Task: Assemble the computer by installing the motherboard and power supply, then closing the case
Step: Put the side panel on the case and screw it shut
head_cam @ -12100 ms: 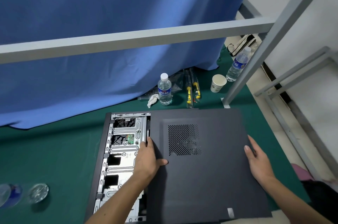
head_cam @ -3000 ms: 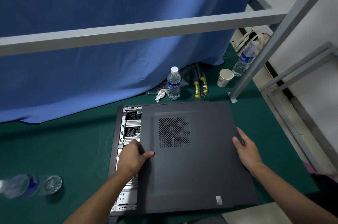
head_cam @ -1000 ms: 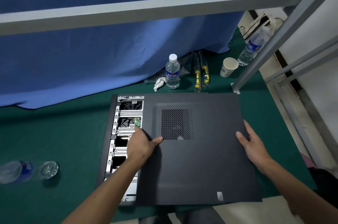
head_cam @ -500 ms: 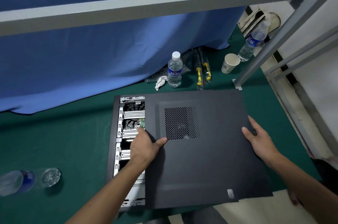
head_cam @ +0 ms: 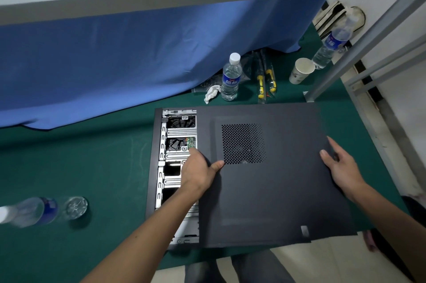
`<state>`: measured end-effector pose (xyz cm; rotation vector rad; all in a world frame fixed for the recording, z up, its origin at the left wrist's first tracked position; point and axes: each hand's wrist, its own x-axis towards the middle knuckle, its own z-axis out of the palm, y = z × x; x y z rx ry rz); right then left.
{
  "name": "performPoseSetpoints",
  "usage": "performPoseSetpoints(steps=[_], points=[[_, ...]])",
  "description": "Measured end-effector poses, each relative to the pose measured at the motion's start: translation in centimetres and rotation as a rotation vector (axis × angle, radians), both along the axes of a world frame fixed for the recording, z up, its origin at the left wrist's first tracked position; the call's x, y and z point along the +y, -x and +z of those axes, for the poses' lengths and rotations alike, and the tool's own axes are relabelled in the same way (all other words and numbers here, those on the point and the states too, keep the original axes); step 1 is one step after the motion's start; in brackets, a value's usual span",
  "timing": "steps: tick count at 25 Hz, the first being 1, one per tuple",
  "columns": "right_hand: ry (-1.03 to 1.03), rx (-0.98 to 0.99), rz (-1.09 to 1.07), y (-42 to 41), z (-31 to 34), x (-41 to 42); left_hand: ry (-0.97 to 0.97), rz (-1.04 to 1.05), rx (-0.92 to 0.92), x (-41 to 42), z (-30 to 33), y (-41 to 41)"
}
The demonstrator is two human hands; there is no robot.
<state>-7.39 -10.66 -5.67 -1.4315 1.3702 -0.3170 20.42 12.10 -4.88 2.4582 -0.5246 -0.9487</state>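
The computer case (head_cam: 159, 167) lies flat on the green table, its left strip of metal drive bays and a fan still showing. A dark side panel (head_cam: 276, 190) with a perforated vent covers most of the case and overhangs it to the right. My left hand (head_cam: 200, 172) grips the panel's left edge, thumb on top and fingers under it. At the panel's right edge, my right hand (head_cam: 341, 165) holds on with its thumb on top. The motherboard and power supply are hidden under the panel.
A water bottle (head_cam: 230, 77), a crumpled tissue (head_cam: 211, 94), yellow-handled screwdrivers (head_cam: 265, 83), a paper cup (head_cam: 299, 70) and a second bottle (head_cam: 332, 45) stand behind the case. Another bottle (head_cam: 34, 211) lies at the left. A grey frame post (head_cam: 359, 45) rises at the right.
The panel has shifted slightly rightward over the case compared with three seconds ago, exposing more of the drive bays. Both hands keep their hold on its edges.
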Motion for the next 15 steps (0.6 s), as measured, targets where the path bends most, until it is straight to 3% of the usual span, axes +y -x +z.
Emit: performPoseSetpoints(steps=[9, 15], points=[[0.016, -0.021, -0.065, 0.5, -0.1, 0.4, 0.087, -0.027, 0.043, 0.4, 0.2, 0.0], [0.064, -0.094, 0.006, -2.4, 0.9, 0.3, 0.214, 0.116, 0.036, 2.1, 0.7, -1.6]])
